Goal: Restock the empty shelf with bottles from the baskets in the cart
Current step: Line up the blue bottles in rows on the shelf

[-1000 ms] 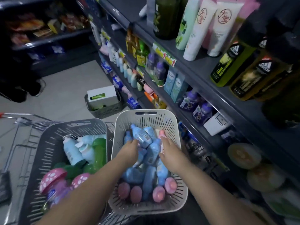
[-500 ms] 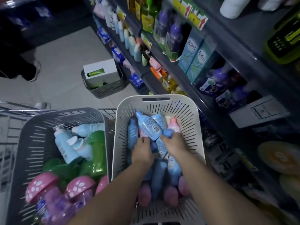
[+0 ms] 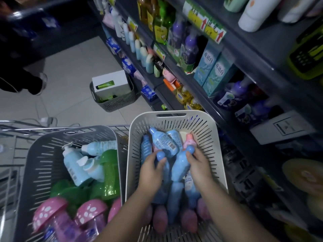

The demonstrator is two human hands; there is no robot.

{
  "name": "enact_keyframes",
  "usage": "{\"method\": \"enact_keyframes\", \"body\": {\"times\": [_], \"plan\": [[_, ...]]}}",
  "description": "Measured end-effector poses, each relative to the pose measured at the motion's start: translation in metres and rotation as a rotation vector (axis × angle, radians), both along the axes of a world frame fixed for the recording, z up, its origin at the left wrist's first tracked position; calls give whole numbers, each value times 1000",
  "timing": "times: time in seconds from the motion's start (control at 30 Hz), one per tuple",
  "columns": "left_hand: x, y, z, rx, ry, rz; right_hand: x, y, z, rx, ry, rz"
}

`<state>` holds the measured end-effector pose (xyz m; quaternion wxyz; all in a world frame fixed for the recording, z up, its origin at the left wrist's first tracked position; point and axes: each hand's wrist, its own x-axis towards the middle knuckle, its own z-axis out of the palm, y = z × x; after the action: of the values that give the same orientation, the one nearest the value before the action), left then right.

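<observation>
where a second ago both hands were only reaching into the pile, the left hand [image 3: 151,171] now curls its fingers round a blue-capped bottle [image 3: 160,156] in the middle of the white basket [image 3: 173,114]. the right hand [image 3: 199,165] grips a second blue bottle [image 3: 180,165] just beside it, tilted up off the heap. the grey basket [image 3: 70,135] sits left of the white basket, the shelves [image 3: 201,95] to its right. lifting looks begun; nothing is shelved yet.

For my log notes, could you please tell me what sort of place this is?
Most likely a shop aisle: shelves of toiletries, yellow price tags on their edges, and a wire cart holding baskets of bottles.
</observation>
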<state>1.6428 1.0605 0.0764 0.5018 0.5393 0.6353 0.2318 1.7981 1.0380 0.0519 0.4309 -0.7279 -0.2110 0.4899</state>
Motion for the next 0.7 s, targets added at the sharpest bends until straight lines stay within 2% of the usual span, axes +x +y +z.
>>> {"method": "enact_keyframes", "body": {"times": [0.13,0.2,0.33,0.5,0.6,0.7], "plan": [[1,18,23,-179,-381,109,5,6,36,68,326,-239],[4,26,35,-283,-567,223,10,11,61,73,407,-268],[13,38,65,-281,-595,285,14,17,102,86,385,-127],[20,39,105,-410,-845,97,22,13,137,164,512,-52],[22,37,121,-469,-971,60,30,7,150,192,595,-19],[26,37,137,-484,-911,63,37,-2,160,221,653,-55]]}}
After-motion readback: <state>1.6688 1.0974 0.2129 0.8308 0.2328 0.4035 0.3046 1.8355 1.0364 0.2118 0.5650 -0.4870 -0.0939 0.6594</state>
